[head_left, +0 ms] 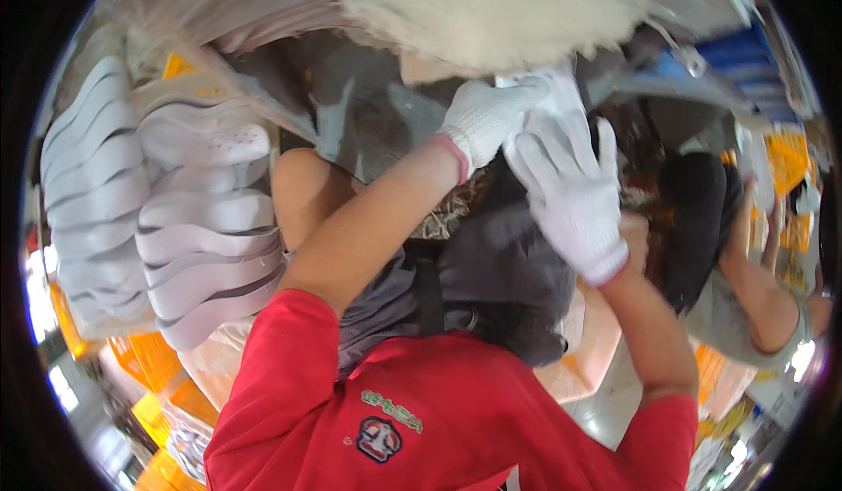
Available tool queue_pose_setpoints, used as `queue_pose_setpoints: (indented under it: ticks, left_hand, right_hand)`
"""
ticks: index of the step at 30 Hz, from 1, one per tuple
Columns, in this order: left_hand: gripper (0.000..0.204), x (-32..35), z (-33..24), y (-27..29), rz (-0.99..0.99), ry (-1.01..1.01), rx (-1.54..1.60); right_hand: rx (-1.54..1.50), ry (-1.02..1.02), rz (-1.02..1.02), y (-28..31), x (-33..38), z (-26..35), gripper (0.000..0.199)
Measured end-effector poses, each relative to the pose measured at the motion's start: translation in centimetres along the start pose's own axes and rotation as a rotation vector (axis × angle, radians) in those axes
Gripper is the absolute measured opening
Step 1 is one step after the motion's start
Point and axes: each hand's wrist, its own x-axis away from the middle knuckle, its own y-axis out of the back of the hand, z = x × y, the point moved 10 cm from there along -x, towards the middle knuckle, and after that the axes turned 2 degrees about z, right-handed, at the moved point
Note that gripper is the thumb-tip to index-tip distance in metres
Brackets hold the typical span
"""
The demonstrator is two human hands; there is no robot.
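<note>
My left hand (491, 121), in a white knitted glove with a pink cuff, is closed on a white piece (561, 96). Laid over the near side of the same piece is my gloved right hand (570, 184), its fingers extended against it and the thumb out to the side. The gloves cover most of the piece, so its full shape is hidden. Just beyond my hands, a fuzzy cream-coloured roll or pad (491, 26) hangs under a dusty machine edge, close to the piece's far end.
Tall stacks of white foam clogs (206, 236) stand at my left. Orange crates (145, 359) sit behind them. A grey machine housing (219, 8) arches across the front. At my right, a co-worker's arm (759, 280) and dark-clad leg are close by. Blue slatted plastic (745, 70) is at far right.
</note>
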Motion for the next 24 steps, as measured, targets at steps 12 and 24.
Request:
queue_pose_setpoints:
  ticks: [12, 24]
  left_hand:
    - [0.085, 4.4, 4.7, 3.5, 0.050, 0.052, 0.948]
    - [0.038, 0.8, 2.2, 7.9, -0.188, -0.419, -0.904]
  right_hand:
    - [-0.319, -0.093, -0.198, 0.6, 0.9, 7.9, 0.058]
    - [-0.357, -0.293, -0.366, 1.6, -5.8, 4.9, 0.032]
